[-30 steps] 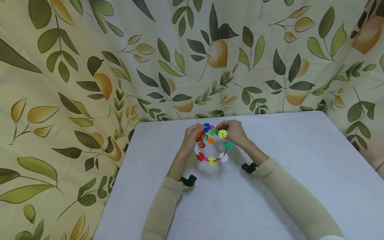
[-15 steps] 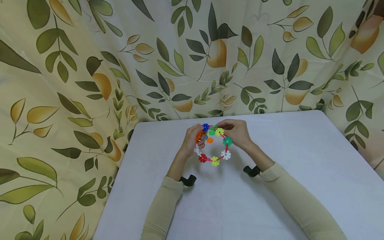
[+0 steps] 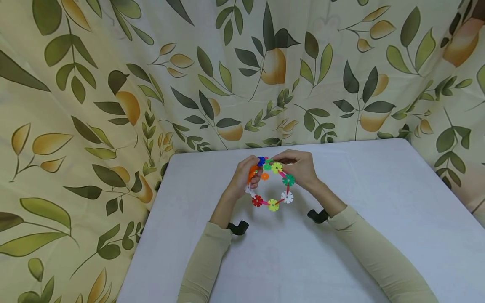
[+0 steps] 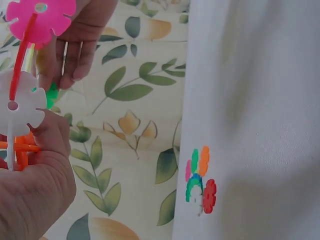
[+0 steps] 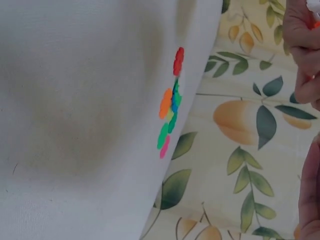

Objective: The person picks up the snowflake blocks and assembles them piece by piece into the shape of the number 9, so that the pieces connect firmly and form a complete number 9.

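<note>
Both hands hold a ring of flower-shaped plastic interlocking discs (image 3: 273,205) up over the table, near its far edge. Gripping the ring's left side is my left hand (image 3: 241,179), at the orange pieces (image 4: 22,147) in the left wrist view. My right hand (image 3: 301,170) pinches the upper right part, near a green disc (image 4: 52,96); its fingertips are partly hidden behind the discs. A pink disc (image 4: 42,20) and a white disc (image 4: 20,102), joined by a red piece, show close up in the left wrist view.
Several loose discs lie in a small group on the white table (image 3: 280,261), among them a red disc (image 5: 178,61) and an orange disc (image 5: 165,104). Black wrist devices (image 3: 238,228) jut from both cuffs. A leaf-patterned curtain (image 3: 242,75) hangs behind the table.
The ring has turned to face the head camera more and swung slightly right at its lower side. My right hand shifted a little right, then stayed nearly still; my left hand barely moved.
</note>
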Demonstrator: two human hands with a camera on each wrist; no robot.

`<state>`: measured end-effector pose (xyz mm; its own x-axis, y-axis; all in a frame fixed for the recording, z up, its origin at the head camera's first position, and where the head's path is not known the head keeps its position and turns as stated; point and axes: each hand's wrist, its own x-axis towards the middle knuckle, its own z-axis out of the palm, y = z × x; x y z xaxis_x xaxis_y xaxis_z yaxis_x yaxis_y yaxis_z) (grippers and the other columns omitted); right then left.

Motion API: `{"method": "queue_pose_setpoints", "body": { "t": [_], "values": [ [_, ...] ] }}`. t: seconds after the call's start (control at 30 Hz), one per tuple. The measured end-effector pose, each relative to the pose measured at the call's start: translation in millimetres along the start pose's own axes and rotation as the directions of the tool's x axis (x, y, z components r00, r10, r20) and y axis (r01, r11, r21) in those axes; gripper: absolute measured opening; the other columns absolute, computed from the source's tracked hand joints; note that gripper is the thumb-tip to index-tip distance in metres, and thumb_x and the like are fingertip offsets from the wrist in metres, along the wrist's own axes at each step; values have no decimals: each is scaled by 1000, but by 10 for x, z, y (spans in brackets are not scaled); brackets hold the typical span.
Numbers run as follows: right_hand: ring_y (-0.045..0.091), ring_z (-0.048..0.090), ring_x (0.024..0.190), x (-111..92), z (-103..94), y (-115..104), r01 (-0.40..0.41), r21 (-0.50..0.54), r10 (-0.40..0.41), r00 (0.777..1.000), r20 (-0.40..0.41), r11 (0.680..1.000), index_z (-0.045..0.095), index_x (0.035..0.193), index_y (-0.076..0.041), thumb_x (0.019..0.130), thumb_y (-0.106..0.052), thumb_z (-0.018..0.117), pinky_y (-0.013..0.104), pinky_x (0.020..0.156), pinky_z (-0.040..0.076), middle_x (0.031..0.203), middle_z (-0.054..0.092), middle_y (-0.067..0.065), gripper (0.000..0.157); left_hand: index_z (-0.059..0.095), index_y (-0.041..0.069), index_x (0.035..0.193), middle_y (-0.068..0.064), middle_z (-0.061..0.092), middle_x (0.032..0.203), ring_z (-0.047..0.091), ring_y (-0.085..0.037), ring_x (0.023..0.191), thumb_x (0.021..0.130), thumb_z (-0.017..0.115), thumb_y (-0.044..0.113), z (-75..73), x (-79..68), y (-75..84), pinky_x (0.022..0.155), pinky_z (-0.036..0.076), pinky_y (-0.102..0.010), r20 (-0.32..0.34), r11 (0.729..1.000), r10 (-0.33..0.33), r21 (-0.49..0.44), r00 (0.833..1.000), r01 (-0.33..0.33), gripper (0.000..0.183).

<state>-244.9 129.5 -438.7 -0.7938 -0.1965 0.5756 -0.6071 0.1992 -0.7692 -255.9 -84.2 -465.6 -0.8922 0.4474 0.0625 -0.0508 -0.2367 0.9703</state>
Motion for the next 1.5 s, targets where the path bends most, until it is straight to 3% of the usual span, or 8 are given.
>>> {"method": "queue_pose_setpoints", "body": {
  "t": [0.1,0.27,0.53,0.63,0.87,1.03,1.3,1.5],
  "values": [
    [21,74,85,-11,-13,-107,22,-12,-22,1000,-2,1000,77,98,11,85,15,75,21,79,59,96,76,24,14,47,11,93,-3,45,72,35,-12,46,109,44,28,5,4,-7,40,34,-20,-12,1000,-11,-15,1000,11,23],
    [11,72,83,-7,-14,-96,74,7,-74,997,7,997,77,95,12,82,19,75,21,78,59,93,75,26,14,49,13,92,-2,45,71,35,-11,44,109,45,25,8,14,-31,40,32,-19,-46,999,-22,-45,999,20,22],
    [10,71,81,-4,-4,-117,76,-8,-76,997,31,997,78,95,11,83,17,76,20,77,59,90,75,22,14,47,13,92,-1,45,70,33,-9,42,110,43,23,48,13,-41,39,30,-17,-46,998,-28,-49,999,26,21],
    [8,70,79,1,-2,-127,57,-17,-56,998,35,998,78,94,11,83,17,76,18,75,58,87,75,22,13,43,13,90,0,43,69,33,-7,42,111,40,22,71,12,-52,39,28,-17,-34,998,-38,-59,999,36,22],
    [4,70,78,-13,-8,274,11,-17,-11,999,37,1000,80,94,7,82,18,76,19,74,59,87,76,21,16,39,14,90,1,41,69,33,-6,41,112,36,22,91,5,-52,39,28,-16,25,993,-78,-89,997,80,23],
    [12,73,84,-3,-28,324,-26,45,23,997,77,999,81,99,4,85,16,75,19,77,59,95,77,20,19,41,13,90,1,41,70,35,-6,44,110,37,18,55,2,-22,40,30,-14,53,987,-91,-126,994,97,21],
    [19,75,93,40,-55,367,-216,32,208,964,169,976,80,110,-3,88,11,71,24,81,60,106,78,14,27,45,15,100,2,39,68,34,-4,43,110,43,24,-13,-1,-7,40,29,-14,54,987,-80,-135,995,87,14],
    [16,75,90,51,-102,432,-244,-30,245,949,198,969,79,113,-3,97,-2,71,23,80,60,109,78,13,18,56,9,97,3,37,64,33,-7,42,107,57,31,-51,16,0,41,27,-16,33,996,-59,-61,998,61,24]
  ]
}}
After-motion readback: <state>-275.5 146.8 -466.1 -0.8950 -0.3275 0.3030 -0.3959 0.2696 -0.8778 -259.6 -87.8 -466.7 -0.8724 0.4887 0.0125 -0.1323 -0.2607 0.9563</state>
